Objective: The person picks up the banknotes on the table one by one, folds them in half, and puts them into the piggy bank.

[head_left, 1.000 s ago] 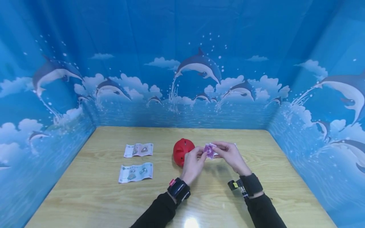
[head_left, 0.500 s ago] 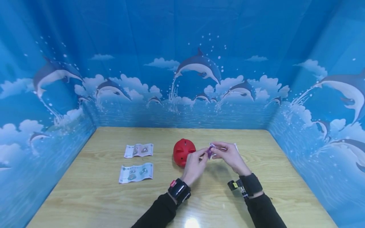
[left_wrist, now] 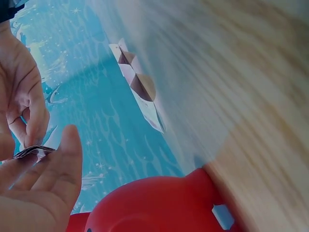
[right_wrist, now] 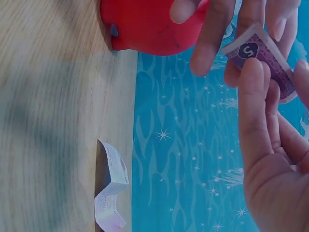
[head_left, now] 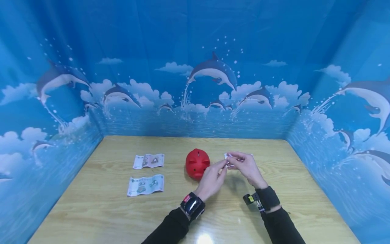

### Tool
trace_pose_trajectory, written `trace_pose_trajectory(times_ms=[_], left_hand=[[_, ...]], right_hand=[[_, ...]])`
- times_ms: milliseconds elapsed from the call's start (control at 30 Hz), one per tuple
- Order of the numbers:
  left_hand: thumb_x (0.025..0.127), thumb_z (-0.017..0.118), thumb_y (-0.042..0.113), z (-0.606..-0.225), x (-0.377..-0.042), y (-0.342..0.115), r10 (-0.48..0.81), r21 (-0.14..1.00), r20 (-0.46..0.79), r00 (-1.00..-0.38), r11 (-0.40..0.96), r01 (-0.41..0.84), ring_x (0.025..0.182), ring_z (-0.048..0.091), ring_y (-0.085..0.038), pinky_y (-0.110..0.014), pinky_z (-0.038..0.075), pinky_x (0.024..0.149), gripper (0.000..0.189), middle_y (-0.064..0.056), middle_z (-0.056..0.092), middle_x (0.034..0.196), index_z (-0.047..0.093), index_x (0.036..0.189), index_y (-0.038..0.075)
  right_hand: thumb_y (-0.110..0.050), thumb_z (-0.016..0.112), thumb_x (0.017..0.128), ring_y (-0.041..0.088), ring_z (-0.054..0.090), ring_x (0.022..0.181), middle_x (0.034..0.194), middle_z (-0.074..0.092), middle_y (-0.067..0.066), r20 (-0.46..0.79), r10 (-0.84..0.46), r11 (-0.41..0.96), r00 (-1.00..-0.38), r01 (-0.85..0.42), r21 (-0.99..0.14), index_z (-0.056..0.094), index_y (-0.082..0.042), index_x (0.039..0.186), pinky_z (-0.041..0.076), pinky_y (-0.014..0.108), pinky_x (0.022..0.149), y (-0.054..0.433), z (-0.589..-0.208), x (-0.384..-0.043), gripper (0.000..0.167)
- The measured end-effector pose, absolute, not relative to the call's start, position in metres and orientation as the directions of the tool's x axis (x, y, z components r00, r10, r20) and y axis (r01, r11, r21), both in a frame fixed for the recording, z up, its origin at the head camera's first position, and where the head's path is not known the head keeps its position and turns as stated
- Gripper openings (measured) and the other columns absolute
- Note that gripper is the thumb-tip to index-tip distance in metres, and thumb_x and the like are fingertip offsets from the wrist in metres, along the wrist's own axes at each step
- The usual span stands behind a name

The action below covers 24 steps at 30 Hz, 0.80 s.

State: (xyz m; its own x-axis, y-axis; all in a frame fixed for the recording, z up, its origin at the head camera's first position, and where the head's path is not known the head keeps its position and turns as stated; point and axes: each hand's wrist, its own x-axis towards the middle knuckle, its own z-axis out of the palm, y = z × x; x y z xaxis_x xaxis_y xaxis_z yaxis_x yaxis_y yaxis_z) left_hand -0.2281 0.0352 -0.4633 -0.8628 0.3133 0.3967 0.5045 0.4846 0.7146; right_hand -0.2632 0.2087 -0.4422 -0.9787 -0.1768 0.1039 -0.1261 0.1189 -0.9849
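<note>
A small folded purple banknote (right_wrist: 263,60) with a 5 on it is held above the table between both hands. My left hand (head_left: 210,181) pinches it at one side, and my right hand (head_left: 245,167) grips the other; from the head only its pale edge shows. The left wrist view catches the note's layered folded edge (left_wrist: 34,151) between the fingers. Just left of the hands stands a red piggy bank (head_left: 196,163), a slot on its top, the left hand's knuckles close to its front.
On the left of the wooden table (head_left: 100,217) lie a pinkish banknote (head_left: 148,161) and a greenish banknote (head_left: 145,185), both flat with creases. Another creased banknote (right_wrist: 111,188) stands partly raised on the table, largely hidden behind my right hand from the head. A dolphin curtain (head_left: 195,122) encloses the sides and back.
The purple banknote has been folded smaller, its printed face turning out of the head view. My left hand has moved slightly right, closer to the right hand, which stays nearly still.
</note>
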Motion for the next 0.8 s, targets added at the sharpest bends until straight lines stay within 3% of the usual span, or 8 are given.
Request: trace_pose_trajectory(times_ms=[133,267,367,467,600,667,800], left_hand=[[0.103,0.047,0.021,-0.4642,-0.2275,0.0359,0.36,0.65,0.384,-0.85,0.548,0.526,0.127,0.056,-0.017,-0.032,0.052,0.098,0.048,-0.003,0.05,0.148,0.039,0.151,0.021],[0.104,0.046,0.022,-0.4642,-0.2255,0.0352,0.436,0.585,0.347,-0.83,0.591,0.555,0.142,0.038,-0.019,-0.041,0.041,0.111,0.06,-0.005,0.031,0.16,0.02,0.157,0.02],[0.104,0.044,0.025,-0.4644,-0.2251,0.0346,0.46,0.584,0.335,-0.823,0.584,0.564,0.145,0.034,-0.019,-0.043,0.04,0.112,0.062,-0.006,0.024,0.163,0.015,0.158,0.02],[0.104,0.046,0.027,-0.464,-0.2266,0.0344,0.404,0.647,0.362,-0.84,0.54,0.538,0.137,0.046,-0.017,-0.038,0.047,0.105,0.053,-0.004,0.043,0.153,0.029,0.155,0.021],[0.102,0.053,0.025,-0.4617,-0.2302,0.0338,0.278,0.763,0.39,-0.878,0.435,0.477,0.114,0.06,-0.011,-0.022,0.054,0.081,0.037,0.001,0.064,0.125,0.054,0.139,0.021],[0.1,0.057,0.023,-0.4607,-0.2316,0.0333,0.246,0.795,0.383,-0.89,0.404,0.453,0.109,0.062,-0.009,-0.017,0.053,0.074,0.035,0.002,0.067,0.119,0.057,0.135,0.02],[0.098,0.061,0.022,-0.46,-0.2327,0.0329,0.234,0.806,0.369,-0.899,0.401,0.435,0.106,0.064,-0.009,-0.015,0.053,0.073,0.036,0.002,0.069,0.116,0.058,0.133,0.021]], right_hand=[[-0.014,0.066,0.094,0.014,0.072,0.085,0.12,0.062,0.033,0.095,-0.172,0.126,-0.981,-0.118,-0.985,0.054,0.012,0.13,0.06,0.034,0.078,0.2093,-0.4416,-0.2631,0.046],[-0.018,0.067,0.094,0.014,0.072,0.086,0.122,0.063,0.031,0.092,-0.177,0.127,-0.98,-0.116,-0.985,0.054,0.012,0.13,0.06,0.036,0.079,0.2091,-0.44,-0.2627,0.049],[-0.02,0.066,0.095,0.014,0.072,0.086,0.122,0.063,0.03,0.095,-0.181,0.128,-0.979,-0.12,-0.985,0.054,0.011,0.13,0.06,0.038,0.08,0.2096,-0.4393,-0.2625,0.049],[-0.021,0.063,0.096,0.014,0.072,0.086,0.12,0.064,0.03,0.099,-0.186,0.134,-0.978,-0.125,-0.983,0.055,0.011,0.13,0.059,0.04,0.081,0.2106,-0.4388,-0.2623,0.047],[-0.021,0.063,0.097,0.013,0.071,0.089,0.119,0.065,0.028,0.099,-0.19,0.143,-0.977,-0.127,-0.982,0.056,0.01,0.129,0.059,0.043,0.082,0.2117,-0.438,-0.2623,0.045],[-0.022,0.063,0.097,0.013,0.07,0.089,0.115,0.066,0.026,0.093,-0.197,0.155,-0.976,-0.125,-0.98,0.057,0.008,0.128,0.059,0.042,0.081,0.2117,-0.4373,-0.262,0.044],[-0.022,0.064,0.096,0.013,0.069,0.087,0.104,0.069,0.02,0.089,-0.208,0.181,-0.974,-0.127,-0.975,0.061,0.006,0.125,0.06,0.038,0.078,0.2107,-0.4372,-0.2618,0.041]])
